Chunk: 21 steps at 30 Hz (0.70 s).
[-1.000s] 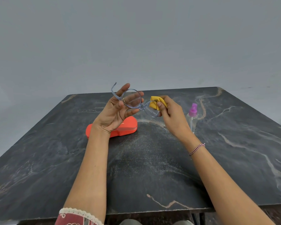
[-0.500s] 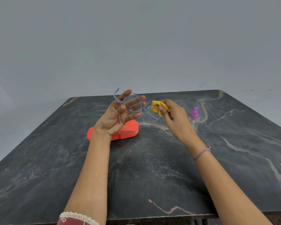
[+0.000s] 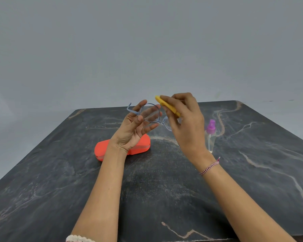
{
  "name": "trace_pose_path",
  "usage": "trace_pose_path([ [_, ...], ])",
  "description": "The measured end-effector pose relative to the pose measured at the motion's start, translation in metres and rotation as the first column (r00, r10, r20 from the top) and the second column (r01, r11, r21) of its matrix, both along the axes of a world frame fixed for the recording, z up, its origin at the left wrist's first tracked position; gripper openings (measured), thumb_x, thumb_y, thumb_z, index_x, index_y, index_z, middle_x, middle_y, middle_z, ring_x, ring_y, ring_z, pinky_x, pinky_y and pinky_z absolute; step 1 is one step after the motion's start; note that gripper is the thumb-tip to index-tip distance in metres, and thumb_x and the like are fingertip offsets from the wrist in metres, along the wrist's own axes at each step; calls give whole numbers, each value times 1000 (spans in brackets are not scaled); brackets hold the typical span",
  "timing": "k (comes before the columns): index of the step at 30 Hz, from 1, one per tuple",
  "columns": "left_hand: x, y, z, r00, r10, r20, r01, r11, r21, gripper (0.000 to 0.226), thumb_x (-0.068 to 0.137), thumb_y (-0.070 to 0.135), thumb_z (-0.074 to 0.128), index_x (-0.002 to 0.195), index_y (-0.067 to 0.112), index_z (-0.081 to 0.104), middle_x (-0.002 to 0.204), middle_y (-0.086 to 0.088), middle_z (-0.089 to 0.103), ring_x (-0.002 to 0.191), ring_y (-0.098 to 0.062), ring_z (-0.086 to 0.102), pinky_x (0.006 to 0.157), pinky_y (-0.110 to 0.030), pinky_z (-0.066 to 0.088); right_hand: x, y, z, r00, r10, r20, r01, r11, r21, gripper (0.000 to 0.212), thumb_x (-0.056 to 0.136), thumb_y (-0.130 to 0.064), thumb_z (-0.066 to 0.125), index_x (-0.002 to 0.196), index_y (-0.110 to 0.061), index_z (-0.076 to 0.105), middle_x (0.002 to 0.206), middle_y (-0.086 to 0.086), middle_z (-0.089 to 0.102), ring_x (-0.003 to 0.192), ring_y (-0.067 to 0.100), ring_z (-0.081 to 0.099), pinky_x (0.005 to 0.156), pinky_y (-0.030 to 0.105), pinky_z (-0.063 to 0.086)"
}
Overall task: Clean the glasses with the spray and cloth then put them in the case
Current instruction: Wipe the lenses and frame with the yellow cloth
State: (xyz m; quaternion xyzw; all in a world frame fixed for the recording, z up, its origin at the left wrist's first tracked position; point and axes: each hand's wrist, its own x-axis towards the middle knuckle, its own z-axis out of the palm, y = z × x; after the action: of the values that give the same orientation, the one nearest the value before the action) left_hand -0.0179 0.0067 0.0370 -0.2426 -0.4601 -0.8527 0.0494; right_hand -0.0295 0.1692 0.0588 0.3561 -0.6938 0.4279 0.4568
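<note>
My left hand point(image 3: 133, 130) holds the clear blue-framed glasses point(image 3: 148, 114) by the left lens rim, above the table, with its fingers behind the lens. My right hand point(image 3: 185, 124) pinches the folded yellow cloth point(image 3: 168, 105) and is raised over the right lens, which it partly hides; whether the cloth touches the frame I cannot tell. The orange case point(image 3: 140, 147) lies shut on the table just behind my left wrist. The small clear spray bottle point(image 3: 210, 135) with a purple top stands upright to the right of my right hand.
The dark marbled table point(image 3: 164, 189) spreads wide under my arms, with its front edge near the bottom of the view and its far edge against a plain grey wall point(image 3: 147, 49). A beaded bracelet point(image 3: 209, 166) sits on my right wrist.
My right hand has lifted the yellow cloth from the right lens up and left toward the top of the frame. Left hand and glasses stay in about the same place.
</note>
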Motion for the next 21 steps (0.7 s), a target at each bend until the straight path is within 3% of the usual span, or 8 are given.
trace_pose_path([
  [4,-3,2,-1,1000,25,-3,-25,999,25,50,60,30,85,108,30,70,116,-4,68,109,-21,63,79,-31,57,-6,-11,1,989,-68,-133,85,988,128,27,83,-9,63,110,-15,68,96,5,62,87,17,50,61,23,47],
  [9,-4,3,0,1000,14,-7,-13,998,55,46,65,24,81,110,27,69,114,-2,68,104,-17,65,74,-26,57,-8,-18,-13,967,-70,-246,130,963,237,26,85,-11,58,109,-10,68,99,7,60,86,20,51,67,26,49],
  [14,-3,-1,0,1000,-5,-26,7,997,74,46,69,21,78,113,25,67,120,-10,65,106,-20,65,75,-24,57,-6,-18,-25,969,-28,-245,110,939,327,37,84,-2,61,121,-6,61,110,1,40,90,20,45,76,27,48],
  [21,-1,5,3,999,-51,12,50,997,65,45,71,33,75,113,17,68,114,-10,68,108,-22,64,83,-28,55,-8,-14,-25,985,-35,-170,84,953,290,42,79,6,65,120,-6,61,107,10,57,91,20,46,66,34,53],
])
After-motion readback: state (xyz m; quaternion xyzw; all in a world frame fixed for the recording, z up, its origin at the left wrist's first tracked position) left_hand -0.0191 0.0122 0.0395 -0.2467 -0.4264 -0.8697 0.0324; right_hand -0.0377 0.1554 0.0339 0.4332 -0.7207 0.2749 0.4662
